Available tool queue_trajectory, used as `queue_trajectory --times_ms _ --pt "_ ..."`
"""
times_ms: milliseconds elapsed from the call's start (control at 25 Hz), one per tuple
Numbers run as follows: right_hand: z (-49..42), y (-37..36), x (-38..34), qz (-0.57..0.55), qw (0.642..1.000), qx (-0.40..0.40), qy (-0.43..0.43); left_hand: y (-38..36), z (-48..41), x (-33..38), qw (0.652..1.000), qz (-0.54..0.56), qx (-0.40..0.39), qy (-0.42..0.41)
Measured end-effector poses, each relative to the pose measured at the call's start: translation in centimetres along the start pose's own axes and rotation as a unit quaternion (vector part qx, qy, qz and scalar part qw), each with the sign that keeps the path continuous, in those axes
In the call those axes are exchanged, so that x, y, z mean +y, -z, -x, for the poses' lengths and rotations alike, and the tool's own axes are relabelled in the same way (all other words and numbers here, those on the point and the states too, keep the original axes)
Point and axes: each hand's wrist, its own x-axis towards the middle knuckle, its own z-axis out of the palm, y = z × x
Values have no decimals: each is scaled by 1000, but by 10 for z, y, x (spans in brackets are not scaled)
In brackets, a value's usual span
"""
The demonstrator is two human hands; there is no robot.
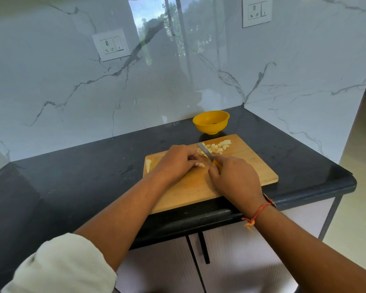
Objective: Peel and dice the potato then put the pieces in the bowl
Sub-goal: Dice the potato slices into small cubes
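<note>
A wooden cutting board [251,163] lies on the black counter. My left hand [176,161] has its fingers curled over a pale potato piece [201,165] near the board's middle. My right hand [235,178] grips the yellow handle of a knife [206,152], whose blade points away toward the far edge. Several diced potato pieces [217,147] are piled at the far side of the board, right of the blade. Another pale potato piece [148,164] lies at the board's left edge. A yellow bowl [211,122] stands behind the board.
The black counter [72,176] runs left of the board and ends in a rounded front edge. Marble walls enclose the back and right sides, with wall sockets [111,45] above. Cabinet doors [230,261] lie below the counter.
</note>
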Motion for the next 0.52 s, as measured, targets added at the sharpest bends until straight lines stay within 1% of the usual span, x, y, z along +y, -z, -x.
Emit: queue_trajectory --times_ms 80,200,360,520 --pt "-1 0 0 -4 1000 -8 7 -3 4 1 999 12 38 12" --pt "-5 1 -2 3 999 -32 25 -4 9 4 997 17 67 32" --pt "-2 4 -6 20 997 -72 26 -8 7 6 996 18 75 53" --pt "6 5 -12 35 995 -80 48 -12 3 5 993 13 90 75"
